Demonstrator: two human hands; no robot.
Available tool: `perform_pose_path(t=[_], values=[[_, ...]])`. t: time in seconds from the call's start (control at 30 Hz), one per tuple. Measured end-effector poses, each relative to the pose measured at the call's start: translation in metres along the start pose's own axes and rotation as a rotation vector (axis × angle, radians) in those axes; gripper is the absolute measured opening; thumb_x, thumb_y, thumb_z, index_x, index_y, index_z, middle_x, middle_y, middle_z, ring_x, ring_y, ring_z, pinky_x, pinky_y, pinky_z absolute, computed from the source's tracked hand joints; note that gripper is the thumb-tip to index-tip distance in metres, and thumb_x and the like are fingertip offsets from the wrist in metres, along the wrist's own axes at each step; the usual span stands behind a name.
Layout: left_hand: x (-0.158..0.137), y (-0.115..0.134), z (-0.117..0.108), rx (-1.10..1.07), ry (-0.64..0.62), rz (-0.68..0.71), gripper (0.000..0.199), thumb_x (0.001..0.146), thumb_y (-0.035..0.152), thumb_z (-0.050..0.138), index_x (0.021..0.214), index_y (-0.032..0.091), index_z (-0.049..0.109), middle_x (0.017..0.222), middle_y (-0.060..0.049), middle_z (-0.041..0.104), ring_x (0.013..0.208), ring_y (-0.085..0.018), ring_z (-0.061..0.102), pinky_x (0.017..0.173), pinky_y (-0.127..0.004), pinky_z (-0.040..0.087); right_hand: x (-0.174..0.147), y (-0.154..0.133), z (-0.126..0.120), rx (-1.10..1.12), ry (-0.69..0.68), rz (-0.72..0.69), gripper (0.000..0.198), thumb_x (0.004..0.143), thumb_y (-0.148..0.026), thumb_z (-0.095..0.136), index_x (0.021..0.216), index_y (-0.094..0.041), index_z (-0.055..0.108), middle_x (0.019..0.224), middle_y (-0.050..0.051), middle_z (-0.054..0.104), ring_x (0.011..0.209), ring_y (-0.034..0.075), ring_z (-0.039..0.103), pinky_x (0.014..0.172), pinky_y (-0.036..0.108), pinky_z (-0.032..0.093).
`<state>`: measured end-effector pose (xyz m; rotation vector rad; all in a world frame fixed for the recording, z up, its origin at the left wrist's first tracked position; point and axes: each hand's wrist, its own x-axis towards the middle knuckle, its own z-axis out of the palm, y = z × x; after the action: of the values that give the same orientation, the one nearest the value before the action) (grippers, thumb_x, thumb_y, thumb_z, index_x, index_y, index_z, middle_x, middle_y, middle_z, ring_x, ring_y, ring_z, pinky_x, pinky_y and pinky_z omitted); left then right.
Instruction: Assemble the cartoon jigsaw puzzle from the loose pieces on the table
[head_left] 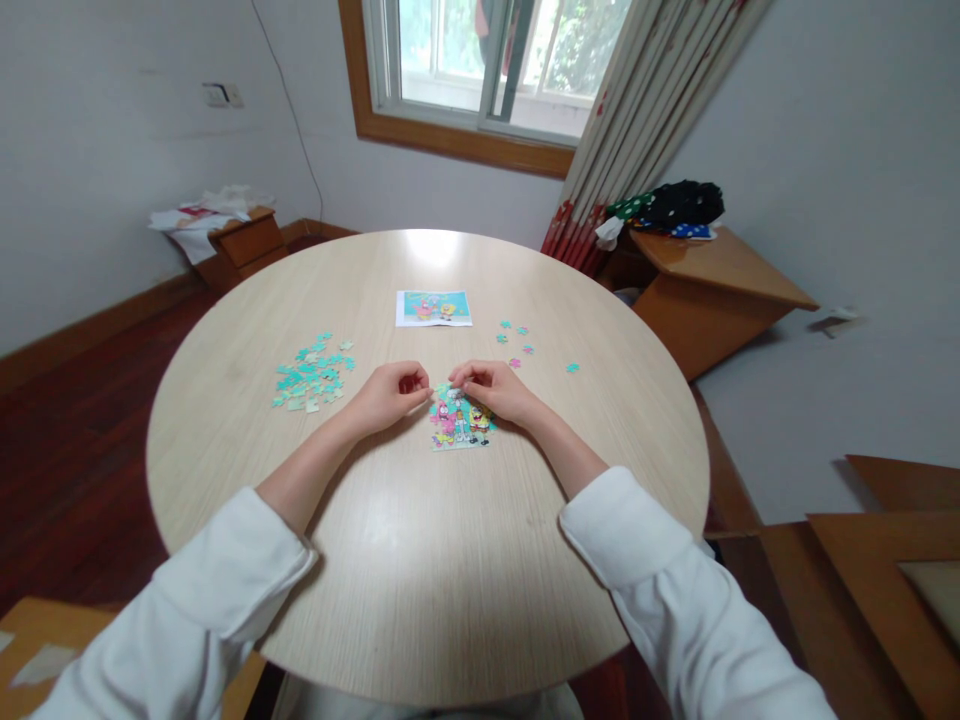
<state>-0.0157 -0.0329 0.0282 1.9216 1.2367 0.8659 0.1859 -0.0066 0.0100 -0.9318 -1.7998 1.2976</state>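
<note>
A partly joined jigsaw puzzle [460, 425] with colourful cartoon figures lies flat near the middle of the round table. At its upper left edge is my left hand [391, 395], fingers curled and thumb pressed to the fingertips; whatever they pinch is too small to make out. My right hand [499, 390] reaches over the puzzle's upper right part, thumb and forefinger closed at a jigsaw piece along the top edge. The right hand covers some of the puzzle. Beyond both hands lies a printed reference picture [433, 309] with similar cartoon figures on turquoise.
Loose turquoise and pale pieces [311, 375] form a pile on the left of the table [390, 560]. Several more pieces, one of them a pink piece [514, 363], lie scattered on the right. A wooden cabinet [712, 280] with cloths on top stands past the table's right edge.
</note>
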Motion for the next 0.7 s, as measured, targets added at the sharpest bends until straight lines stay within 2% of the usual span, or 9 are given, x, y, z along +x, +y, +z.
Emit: perform_pose_path(t=[0.23,0.37,0.5,0.7], values=[[0.0,-0.004,-0.001,-0.002,0.001,-0.013,0.01,0.066,0.024,0.059,0.064,0.014,0.056,0.058,0.003,0.053,0.054,-0.009,0.044,0.055,-0.022,0.036,0.001,0.005,-0.008,-0.115,0.154,-0.007,0.009,0.067,-0.019,0.055,0.072,-0.015,0.062,0.075,0.002,0.064,0.072,0.013,0.056,0.071,0.029,0.044],[0.0,-0.007,0.0,-0.016,-0.027,-0.055,0.01,0.065,0.023,0.059,0.066,0.013,0.06,0.062,-0.001,0.059,0.057,-0.01,0.049,0.054,-0.022,0.037,-0.006,0.003,-0.02,-0.338,0.274,-0.006,0.013,0.069,-0.019,0.052,0.074,-0.016,0.064,0.074,0.003,0.063,0.066,0.013,0.054,0.066,0.029,0.043],[0.0,-0.004,0.0,-0.027,-0.024,-0.077,0.011,0.064,0.025,0.059,0.065,0.013,0.06,0.061,-0.002,0.06,0.056,-0.01,0.049,0.053,-0.022,0.036,-0.015,0.005,-0.039,-0.64,0.472,-0.014,0.013,0.072,-0.018,0.053,0.077,-0.017,0.065,0.083,0.006,0.065,0.076,0.017,0.057,0.076,0.032,0.044],[0.001,-0.002,-0.002,-0.032,0.087,-0.069,0.007,0.062,0.02,0.057,0.059,0.015,0.053,0.055,0.002,0.053,0.052,-0.009,0.044,0.052,-0.022,0.034,-0.017,0.02,-0.057,-0.878,0.523,0.072,0.014,0.073,-0.025,0.058,0.079,-0.016,0.067,0.083,0.008,0.062,0.079,0.02,0.056,0.081,0.036,0.043]])
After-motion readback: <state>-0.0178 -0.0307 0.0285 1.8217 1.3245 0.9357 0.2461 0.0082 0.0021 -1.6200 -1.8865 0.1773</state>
